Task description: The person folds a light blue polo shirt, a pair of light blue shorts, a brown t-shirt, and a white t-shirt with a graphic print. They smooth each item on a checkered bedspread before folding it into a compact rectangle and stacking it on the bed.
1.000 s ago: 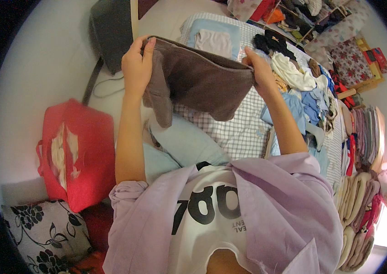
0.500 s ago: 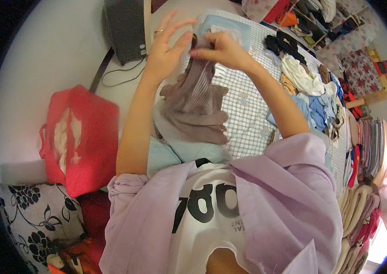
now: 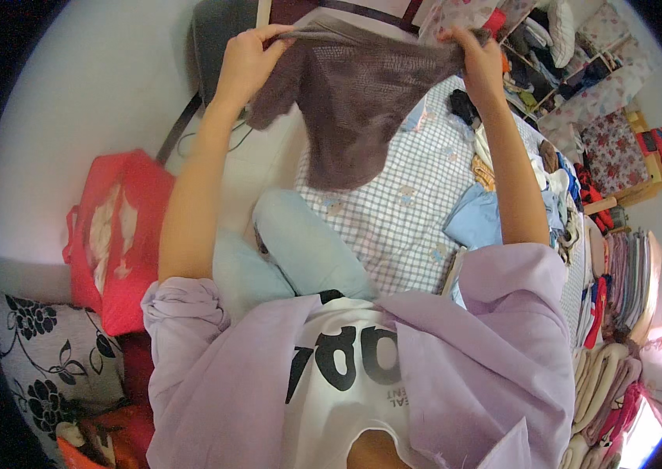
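A brown knit top (image 3: 346, 105) hangs spread out in front of me above the bed. My left hand (image 3: 249, 64) pinches its upper left corner between thumb and fingers. At the opposite corner my right hand (image 3: 478, 64) is closed on the fabric. The top edge runs stretched between both hands, while the lower part dangles loose and is slightly blurred. Part of the knit also droops below my left hand. Under it lies the checked bedsheet (image 3: 370, 242), with a light blue garment (image 3: 475, 215) left of my right forearm.
Mixed clothes (image 3: 554, 187) are heaped along the bed's right side. A red bag (image 3: 127, 250) and a floral cushion (image 3: 53, 363) stand at left. Folded bedding (image 3: 601, 383) is stacked at lower right. A dark upright case (image 3: 225, 39) stands beyond my left hand, and crowded shelves (image 3: 550, 70) fill the upper right.
My hands were close together on the bunched knit top. They have moved far apart and upward, and the top now hangs stretched open between them.
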`<action>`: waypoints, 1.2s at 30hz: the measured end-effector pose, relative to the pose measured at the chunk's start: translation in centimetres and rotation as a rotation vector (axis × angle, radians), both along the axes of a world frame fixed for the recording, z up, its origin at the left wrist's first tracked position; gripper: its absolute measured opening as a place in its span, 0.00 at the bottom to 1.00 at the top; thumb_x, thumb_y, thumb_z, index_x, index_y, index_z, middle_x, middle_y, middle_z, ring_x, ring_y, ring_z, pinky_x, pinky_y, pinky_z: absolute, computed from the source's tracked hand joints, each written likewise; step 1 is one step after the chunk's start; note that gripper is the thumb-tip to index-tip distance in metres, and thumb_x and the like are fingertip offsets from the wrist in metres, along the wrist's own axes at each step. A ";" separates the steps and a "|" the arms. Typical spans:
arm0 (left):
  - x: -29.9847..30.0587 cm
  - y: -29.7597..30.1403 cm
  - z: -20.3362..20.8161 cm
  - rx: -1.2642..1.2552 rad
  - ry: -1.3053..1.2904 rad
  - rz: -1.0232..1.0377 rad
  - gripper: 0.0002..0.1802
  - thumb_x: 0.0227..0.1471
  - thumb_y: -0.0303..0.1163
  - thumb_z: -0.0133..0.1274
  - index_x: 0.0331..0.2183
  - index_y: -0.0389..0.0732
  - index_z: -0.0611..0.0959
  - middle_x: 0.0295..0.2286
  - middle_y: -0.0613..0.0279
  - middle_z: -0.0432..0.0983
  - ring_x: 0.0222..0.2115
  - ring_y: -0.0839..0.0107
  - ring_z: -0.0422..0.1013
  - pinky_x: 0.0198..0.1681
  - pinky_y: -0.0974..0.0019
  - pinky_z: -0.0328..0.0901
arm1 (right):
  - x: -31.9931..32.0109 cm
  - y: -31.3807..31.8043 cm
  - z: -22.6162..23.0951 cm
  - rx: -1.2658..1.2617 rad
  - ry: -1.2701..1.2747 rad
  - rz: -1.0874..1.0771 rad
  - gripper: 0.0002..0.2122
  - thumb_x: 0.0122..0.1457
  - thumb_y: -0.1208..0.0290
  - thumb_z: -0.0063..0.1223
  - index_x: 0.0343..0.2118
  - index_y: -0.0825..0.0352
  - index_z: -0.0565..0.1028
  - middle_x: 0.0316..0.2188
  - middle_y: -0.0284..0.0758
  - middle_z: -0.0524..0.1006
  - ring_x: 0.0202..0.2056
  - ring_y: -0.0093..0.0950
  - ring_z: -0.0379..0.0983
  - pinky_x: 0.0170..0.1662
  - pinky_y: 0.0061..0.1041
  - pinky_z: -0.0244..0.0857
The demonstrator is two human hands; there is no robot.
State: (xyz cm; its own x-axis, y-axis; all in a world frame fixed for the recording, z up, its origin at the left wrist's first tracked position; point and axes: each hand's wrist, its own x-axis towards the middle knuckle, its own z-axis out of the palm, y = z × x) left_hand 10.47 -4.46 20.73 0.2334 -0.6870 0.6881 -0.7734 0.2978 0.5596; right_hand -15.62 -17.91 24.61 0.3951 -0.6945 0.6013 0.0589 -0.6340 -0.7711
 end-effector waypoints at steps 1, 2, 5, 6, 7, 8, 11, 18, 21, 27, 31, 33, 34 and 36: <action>-0.2 0.0 0.3 -0.047 -0.039 0.006 0.10 0.42 0.32 0.45 0.30 0.41 0.75 0.22 0.55 0.71 0.23 0.63 0.68 0.27 0.68 0.61 | -0.5 0.8 -0.2 0.108 0.092 0.005 0.08 0.48 0.66 0.46 0.22 0.66 0.69 0.18 0.26 0.67 0.20 0.15 0.60 0.22 0.14 0.53; -0.5 0.0 0.6 -0.093 -0.078 0.012 0.10 0.42 0.32 0.45 0.30 0.40 0.74 0.22 0.55 0.71 0.23 0.62 0.67 0.28 0.68 0.61 | -1.0 0.6 -0.7 0.124 0.168 0.014 0.10 0.47 0.63 0.46 0.21 0.66 0.69 0.17 0.26 0.66 0.20 0.16 0.60 0.23 0.14 0.53; -1.3 -0.2 0.7 -0.208 -0.128 -0.005 0.09 0.43 0.30 0.43 0.30 0.39 0.73 0.24 0.56 0.69 0.27 0.62 0.66 0.30 0.68 0.60 | -2.3 1.0 -1.9 0.175 0.279 0.133 0.12 0.44 0.60 0.49 0.22 0.65 0.69 0.17 0.24 0.64 0.21 0.15 0.58 0.26 0.13 0.53; -1.4 -0.3 0.6 -0.253 -0.147 -0.011 0.09 0.43 0.30 0.43 0.30 0.39 0.73 0.25 0.56 0.69 0.27 0.62 0.66 0.30 0.68 0.59 | -2.4 2.2 -2.0 0.165 0.298 0.183 0.12 0.44 0.60 0.49 0.22 0.65 0.69 0.17 0.24 0.64 0.21 0.15 0.58 0.26 0.13 0.53; -1.5 -0.4 0.4 -0.299 -0.166 -0.018 0.09 0.43 0.30 0.43 0.30 0.40 0.73 0.25 0.57 0.69 0.28 0.62 0.65 0.31 0.68 0.59 | -2.5 2.8 -2.0 0.155 0.317 0.233 0.12 0.43 0.60 0.50 0.23 0.65 0.69 0.17 0.24 0.64 0.21 0.15 0.58 0.26 0.13 0.53; -1.5 -0.4 0.3 -0.318 -0.174 -0.015 0.08 0.42 0.29 0.42 0.30 0.40 0.73 0.25 0.57 0.68 0.28 0.62 0.65 0.31 0.68 0.59 | -2.6 2.6 -2.5 0.167 0.353 0.295 0.20 0.37 0.52 0.54 0.25 0.66 0.69 0.17 0.22 0.62 0.19 0.13 0.55 0.22 0.12 0.49; -1.4 -0.5 -0.5 -0.358 -0.215 0.011 0.08 0.40 0.25 0.42 0.28 0.41 0.73 0.25 0.59 0.67 0.29 0.62 0.64 0.32 0.67 0.59 | -3.4 4.0 -2.1 0.124 0.674 0.408 0.20 0.34 0.55 0.57 0.24 0.67 0.69 0.18 0.23 0.64 0.21 0.14 0.57 0.23 0.13 0.52; -0.7 1.0 -3.5 -0.213 -0.343 0.129 0.10 0.33 0.19 0.42 0.24 0.41 0.72 0.24 0.60 0.66 0.28 0.63 0.64 0.31 0.66 0.59 | -1.4 13.7 -6.3 -0.169 0.564 0.612 0.13 0.35 0.75 0.56 0.19 0.70 0.61 0.24 0.35 0.65 0.28 0.27 0.61 0.32 0.20 0.55; -0.3 1.2 -4.9 -0.071 -0.242 0.036 0.11 0.30 0.18 0.42 0.23 0.41 0.72 0.22 0.61 0.65 0.26 0.65 0.63 0.30 0.67 0.59 | -1.0 15.3 -8.6 -0.162 0.578 0.578 0.12 0.35 0.77 0.54 0.19 0.70 0.60 0.23 0.35 0.64 0.26 0.28 0.60 0.30 0.20 0.55; 2.0 4.0 -7.3 0.157 -0.126 -0.249 0.08 0.26 0.15 0.41 0.18 0.36 0.69 0.17 0.63 0.59 0.20 0.72 0.59 0.24 0.75 0.54 | -2.1 16.9 -9.5 0.124 0.872 0.594 0.13 0.35 0.75 0.55 0.20 0.69 0.61 0.20 0.33 0.63 0.23 0.25 0.58 0.29 0.17 0.54; 3.1 6.9 -8.6 0.260 -0.105 -0.283 0.06 0.26 0.15 0.41 0.15 0.35 0.65 0.15 0.65 0.57 0.19 0.75 0.56 0.23 0.77 0.52 | -3.3 17.6 -10.5 0.221 0.748 0.551 0.19 0.35 0.65 0.58 0.27 0.68 0.63 0.23 0.34 0.65 0.27 0.23 0.61 0.31 0.19 0.56; 3.1 8.0 -9.0 0.319 -0.123 -0.280 0.07 0.26 0.15 0.41 0.14 0.35 0.64 0.15 0.65 0.57 0.19 0.75 0.56 0.22 0.77 0.52 | -3.9 17.0 -10.9 0.270 0.742 0.545 0.22 0.36 0.60 0.56 0.32 0.69 0.64 0.27 0.39 0.69 0.29 0.29 0.66 0.32 0.24 0.58; 3.0 8.7 -9.3 0.380 -0.080 -0.301 0.07 0.26 0.15 0.42 0.14 0.36 0.63 0.15 0.65 0.57 0.19 0.75 0.55 0.22 0.77 0.52 | -4.1 16.9 -11.2 0.328 0.611 0.544 0.21 0.39 0.60 0.54 0.33 0.71 0.66 0.28 0.38 0.70 0.31 0.26 0.65 0.33 0.24 0.58; 2.5 10.4 -9.8 0.435 -0.032 -0.402 0.08 0.26 0.16 0.44 0.14 0.36 0.62 0.15 0.66 0.57 0.19 0.76 0.55 0.23 0.77 0.52 | -4.9 16.2 -11.4 0.672 0.577 0.361 0.18 0.45 0.60 0.47 0.33 0.71 0.66 0.29 0.34 0.69 0.31 0.21 0.63 0.34 0.20 0.57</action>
State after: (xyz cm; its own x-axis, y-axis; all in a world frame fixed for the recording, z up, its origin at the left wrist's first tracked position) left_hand 12.95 5.94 10.95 -0.1200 -0.9378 0.3257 -0.6660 0.3193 0.6741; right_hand -20.56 -1.74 13.23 0.7637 -0.6018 -0.2337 -0.3390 -0.0658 -0.9385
